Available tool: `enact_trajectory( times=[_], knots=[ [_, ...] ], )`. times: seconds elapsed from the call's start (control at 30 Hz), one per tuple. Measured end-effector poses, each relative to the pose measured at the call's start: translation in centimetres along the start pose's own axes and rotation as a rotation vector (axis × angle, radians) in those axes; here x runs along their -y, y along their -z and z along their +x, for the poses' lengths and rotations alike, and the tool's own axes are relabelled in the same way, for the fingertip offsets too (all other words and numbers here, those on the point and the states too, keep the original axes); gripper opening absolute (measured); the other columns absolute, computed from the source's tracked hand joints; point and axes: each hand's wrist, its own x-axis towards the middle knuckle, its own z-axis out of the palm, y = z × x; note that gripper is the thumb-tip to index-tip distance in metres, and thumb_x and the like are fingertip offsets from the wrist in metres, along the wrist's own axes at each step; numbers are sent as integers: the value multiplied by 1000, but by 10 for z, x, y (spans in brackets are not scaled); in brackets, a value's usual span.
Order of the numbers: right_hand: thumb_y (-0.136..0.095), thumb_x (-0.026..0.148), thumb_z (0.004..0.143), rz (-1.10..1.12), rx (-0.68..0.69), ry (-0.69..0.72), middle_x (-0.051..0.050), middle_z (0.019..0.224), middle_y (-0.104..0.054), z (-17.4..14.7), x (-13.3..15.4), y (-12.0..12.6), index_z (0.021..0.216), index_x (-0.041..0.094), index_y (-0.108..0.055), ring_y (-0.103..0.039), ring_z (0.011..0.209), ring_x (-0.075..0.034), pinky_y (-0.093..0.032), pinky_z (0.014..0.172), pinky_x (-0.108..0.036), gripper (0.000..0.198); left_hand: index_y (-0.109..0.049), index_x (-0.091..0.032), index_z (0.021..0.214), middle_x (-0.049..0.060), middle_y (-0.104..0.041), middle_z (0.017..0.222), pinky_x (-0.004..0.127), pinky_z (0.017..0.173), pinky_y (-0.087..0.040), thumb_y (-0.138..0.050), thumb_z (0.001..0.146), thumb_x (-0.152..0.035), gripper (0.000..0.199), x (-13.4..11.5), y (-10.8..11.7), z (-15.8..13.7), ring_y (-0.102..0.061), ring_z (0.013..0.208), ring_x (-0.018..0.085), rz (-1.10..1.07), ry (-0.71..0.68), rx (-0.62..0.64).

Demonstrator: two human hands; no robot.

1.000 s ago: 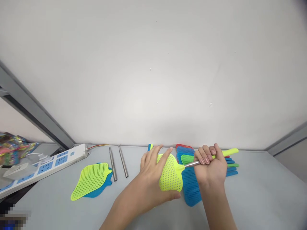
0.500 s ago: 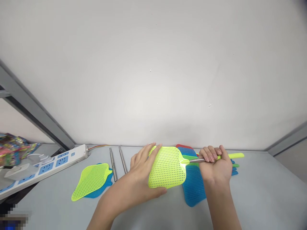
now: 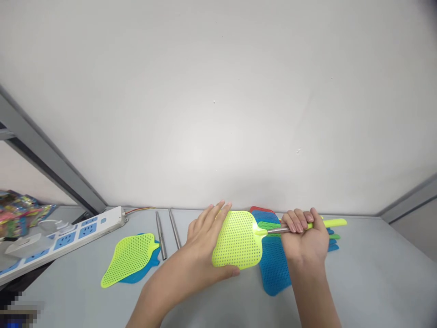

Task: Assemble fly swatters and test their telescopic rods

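Observation:
A yellow-green fly swatter (image 3: 239, 239) is held level between both hands above the table. My left hand (image 3: 206, 241) grips the far left end of its perforated head, fingers over the top edge and thumb along the lower edge. My right hand (image 3: 303, 234) is wrapped around the metal rod (image 3: 275, 231), palm up; the yellow-green handle (image 3: 331, 223) sticks out to its right. Beneath lie other swatters: a blue head (image 3: 275, 269), a strip of green mesh (image 3: 269, 226) and a red-edged head (image 3: 262, 209), partly hidden. Their blue and green handle ends (image 3: 333, 243) show past my right wrist.
On the left of the grey table (image 3: 372, 269), a loose yellow-green swatter head (image 3: 131, 257) overlaps a blue one (image 3: 141, 274). Two metal rods (image 3: 161, 237) lie beside them. A white power strip (image 3: 109, 220) with plugs and colourful packets (image 3: 20, 214) are farther left. A wall rises behind.
My right hand has shifted slightly left along with the rod, and the swatter head sits a little closer to it. My left hand keeps its hold with a tiny shift right.

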Motion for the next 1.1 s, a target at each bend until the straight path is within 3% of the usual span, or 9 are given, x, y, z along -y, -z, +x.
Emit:
enact_trajectory(
  times=[0.3,0.6,1.1],
  knots=[
    [-46,29,77,-76,19,-11,9,44,-20,-18,-17,-8,56,17,-28,-20,36,-4,-21,33,-17,30,4,-37,129,-6,-5,139,52,98,-10,-57,64,-43,89,-7,-10,9,0,126,27,10,57,4],
    [-46,30,77,-82,16,1,8,44,-20,-17,-16,-9,55,17,-28,-20,36,-4,-20,34,-17,31,4,-37,129,-4,-5,140,51,98,-9,-52,68,-44,83,-6,-10,8,0,126,26,29,30,15],
    [-46,28,76,-46,9,-4,9,43,-21,-14,-16,-6,55,17,-28,-20,35,-4,-20,34,-17,30,1,-38,129,-5,-9,139,50,99,-10,-49,69,-29,79,-4,-13,3,-5,126,25,65,-43,8]
  ],
)
